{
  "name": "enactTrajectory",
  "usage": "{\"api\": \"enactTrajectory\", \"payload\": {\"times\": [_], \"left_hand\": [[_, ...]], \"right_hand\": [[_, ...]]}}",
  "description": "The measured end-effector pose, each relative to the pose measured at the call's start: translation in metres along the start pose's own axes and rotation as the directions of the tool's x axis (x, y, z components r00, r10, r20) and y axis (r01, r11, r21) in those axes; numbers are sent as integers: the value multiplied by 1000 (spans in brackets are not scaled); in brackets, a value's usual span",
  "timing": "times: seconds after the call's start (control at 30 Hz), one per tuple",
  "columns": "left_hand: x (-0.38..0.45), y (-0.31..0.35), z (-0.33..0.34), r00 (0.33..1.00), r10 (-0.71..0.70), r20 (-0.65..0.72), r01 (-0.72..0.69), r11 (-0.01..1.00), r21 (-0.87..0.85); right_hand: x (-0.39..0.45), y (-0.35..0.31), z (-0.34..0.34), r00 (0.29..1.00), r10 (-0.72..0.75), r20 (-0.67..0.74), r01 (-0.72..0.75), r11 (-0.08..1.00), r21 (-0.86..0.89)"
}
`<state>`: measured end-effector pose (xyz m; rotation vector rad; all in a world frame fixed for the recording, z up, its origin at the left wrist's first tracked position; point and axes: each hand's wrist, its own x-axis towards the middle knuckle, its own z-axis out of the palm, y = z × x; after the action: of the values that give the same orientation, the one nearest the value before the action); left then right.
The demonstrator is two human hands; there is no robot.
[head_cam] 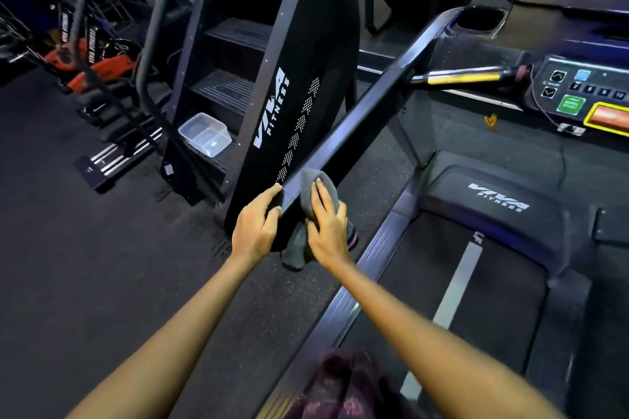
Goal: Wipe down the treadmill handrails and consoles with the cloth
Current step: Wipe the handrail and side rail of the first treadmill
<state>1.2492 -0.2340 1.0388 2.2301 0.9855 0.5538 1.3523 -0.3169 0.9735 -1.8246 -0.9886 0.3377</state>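
Note:
A dark treadmill handrail (367,102) runs diagonally from its near end at centre up to the console (578,92) at right. A grey cloth (308,187) is draped over the rail's near end, part of it hanging below. My right hand (328,224) presses the cloth against the rail with fingers laid over it. My left hand (258,224) grips the very end of the rail, beside the cloth, thumb on the near side.
A black stair-climber machine (272,78) stands just left of the rail, with a clear plastic tub (204,134) on its lowest step. The treadmill belt (459,299) lies at lower right. A yellow-banded crossbar (466,76) joins the console. Weight racks fill the far left.

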Motion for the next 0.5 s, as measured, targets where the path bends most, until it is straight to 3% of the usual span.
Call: {"api": "enactTrajectory", "payload": {"times": [0.2,0.33,0.5], "left_hand": [[7,-8,-1,981,119,156,-142,980,141],[16,-15,0,904,287,317,-395,846,359],[16,-12,3,893,264,365,-430,739,518]], "right_hand": [[-35,-9,38,988,110,-110,-95,987,130],[-60,-20,58,986,130,-108,-103,969,225],[-60,-24,74,956,251,-150,-188,921,342]]}}
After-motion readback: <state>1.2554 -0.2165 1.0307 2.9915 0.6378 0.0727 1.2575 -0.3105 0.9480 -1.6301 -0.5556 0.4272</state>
